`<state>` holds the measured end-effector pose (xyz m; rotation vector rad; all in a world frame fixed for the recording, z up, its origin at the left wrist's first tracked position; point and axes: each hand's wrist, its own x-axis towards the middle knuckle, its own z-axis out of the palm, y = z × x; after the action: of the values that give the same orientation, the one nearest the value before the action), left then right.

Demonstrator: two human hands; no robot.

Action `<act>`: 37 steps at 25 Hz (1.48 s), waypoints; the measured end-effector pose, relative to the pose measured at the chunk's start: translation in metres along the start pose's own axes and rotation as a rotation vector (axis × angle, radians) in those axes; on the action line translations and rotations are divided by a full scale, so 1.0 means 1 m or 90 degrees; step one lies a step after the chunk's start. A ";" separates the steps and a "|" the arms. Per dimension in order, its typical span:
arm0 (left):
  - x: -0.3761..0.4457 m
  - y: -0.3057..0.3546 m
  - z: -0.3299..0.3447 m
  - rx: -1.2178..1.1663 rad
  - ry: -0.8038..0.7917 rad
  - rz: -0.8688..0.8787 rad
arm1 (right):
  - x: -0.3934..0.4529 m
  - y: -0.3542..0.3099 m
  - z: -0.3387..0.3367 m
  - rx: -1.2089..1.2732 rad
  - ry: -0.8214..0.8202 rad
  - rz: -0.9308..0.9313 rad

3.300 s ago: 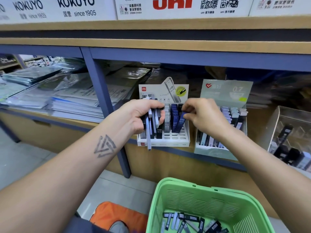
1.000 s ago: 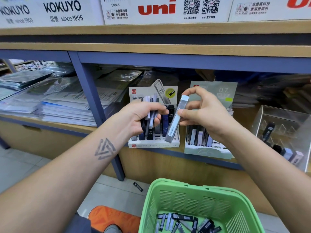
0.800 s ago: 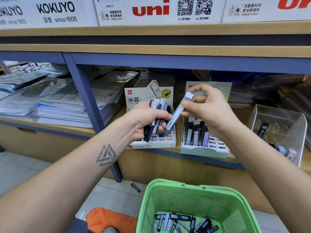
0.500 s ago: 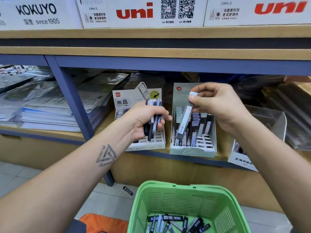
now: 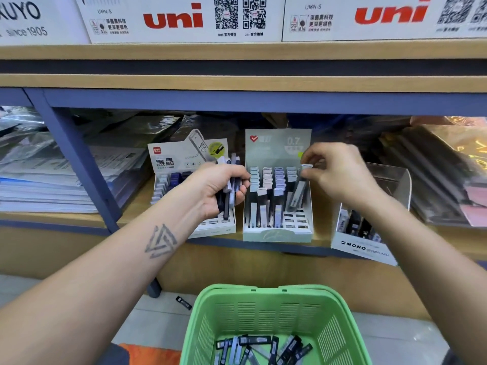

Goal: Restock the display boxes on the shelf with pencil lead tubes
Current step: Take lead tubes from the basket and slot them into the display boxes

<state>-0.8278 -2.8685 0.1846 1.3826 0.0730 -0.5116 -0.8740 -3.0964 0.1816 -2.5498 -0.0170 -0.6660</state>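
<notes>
Center frame: right hand [image 5: 340, 175] pinches a grey lead tube [image 5: 296, 193] by its cap, tube tilted, low end in the right col. of the pale green display box [image 5: 276, 234]. Left hand [image 5: 213, 188] grips a bundle of tubes [image 5: 232, 180] in front of white box [image 5: 168, 159]. Green basket [image 5: 263, 306] w/ loose tubes at bottom center.

Bright, even overhead light on the shelf edge [image 5: 237, 83] and both forearms; soft shadows only. Shelf recess dim, with glare on plastic sleeves [image 5: 453, 143] at right. Wide-angle bowing at frame edges. Slight overall softness; small print on signs [image 5: 174, 19] smeared.
</notes>
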 end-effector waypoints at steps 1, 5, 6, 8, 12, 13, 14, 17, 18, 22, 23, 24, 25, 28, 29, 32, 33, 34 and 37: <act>0.000 0.000 0.002 0.002 -0.003 -0.002 | -0.002 0.002 0.007 0.019 0.005 -0.002; -0.001 -0.002 0.008 0.013 -0.025 -0.006 | -0.003 0.008 0.017 0.036 0.009 0.003; -0.001 -0.003 0.009 0.012 -0.030 -0.006 | -0.003 0.007 0.015 0.039 0.001 0.005; -0.002 -0.003 0.010 0.012 -0.036 -0.007 | -0.002 0.005 0.013 0.038 -0.030 0.010; -0.002 -0.004 0.010 0.010 -0.042 -0.008 | -0.001 0.008 0.013 0.024 -0.054 0.012; -0.002 -0.005 0.009 0.007 -0.047 -0.010 | -0.002 0.010 0.016 0.020 -0.049 0.004; -0.002 -0.006 0.010 0.005 -0.055 -0.014 | -0.003 0.012 0.020 0.002 -0.040 -0.014; -0.003 -0.007 0.010 0.005 -0.090 -0.024 | -0.006 0.018 0.031 -0.107 0.000 -0.102; -0.003 -0.007 0.011 0.004 -0.102 -0.026 | -0.007 0.018 0.033 -0.138 -0.001 -0.118; -0.005 -0.008 0.011 0.003 -0.153 -0.019 | -0.009 0.007 0.033 -0.301 -0.089 -0.122; -0.007 -0.009 0.011 0.004 -0.168 -0.014 | -0.008 0.003 0.030 -0.337 -0.103 -0.121; -0.008 -0.010 0.010 0.005 -0.185 -0.008 | -0.008 0.001 0.028 -0.353 -0.096 -0.121; -0.009 -0.010 0.010 0.008 -0.199 -0.004 | -0.006 -0.003 0.024 -0.324 -0.069 -0.114; -0.012 -0.011 0.012 0.019 -0.226 -0.004 | -0.003 -0.019 0.013 0.158 -0.045 0.035; -0.012 -0.011 0.012 0.023 -0.231 -0.002 | -0.003 -0.027 0.011 0.338 -0.095 0.093; -0.014 -0.012 0.012 0.029 -0.232 -0.002 | -0.008 -0.034 0.011 0.501 -0.152 0.133; -0.014 -0.012 0.012 0.026 -0.225 -0.007 | -0.009 -0.033 0.010 0.524 -0.143 0.144; -0.014 -0.011 0.010 0.023 -0.215 -0.013 | -0.009 -0.031 0.009 0.546 -0.134 0.156; -0.013 -0.010 0.005 0.023 -0.178 -0.021 | -0.008 -0.030 0.006 0.581 -0.128 0.174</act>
<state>-0.8447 -2.8700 0.1809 1.3352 -0.1406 -0.7320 -0.8823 -3.0661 0.1871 -1.6778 -0.0311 -0.2027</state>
